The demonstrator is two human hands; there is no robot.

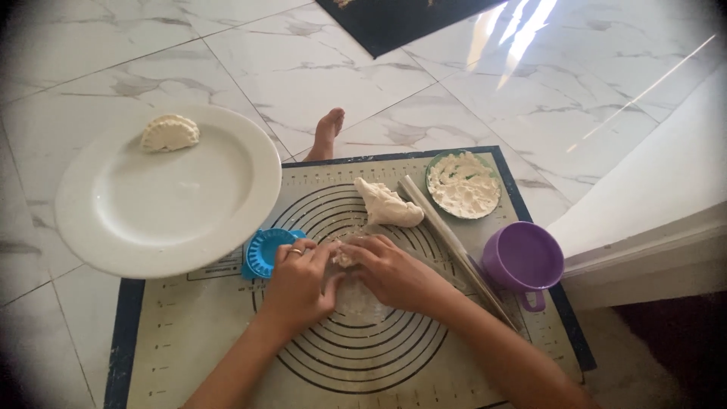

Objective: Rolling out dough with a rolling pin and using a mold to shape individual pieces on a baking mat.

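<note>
Here, left hand (299,276) and right hand (390,273) pinch closed around a small dough piece (344,254) at mat (189,333) centre, shaping it. Dough lump (388,204) waits at 12 o'clock, blue press (263,251) at 9 within reach.

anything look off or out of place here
The white plate sits only partly on the baking mat, overlapping its left edge and the marble floor, and covers part of the blue dumpling mold. Flour dusts the mat under both hands; otherwise nothing stands out.
</note>
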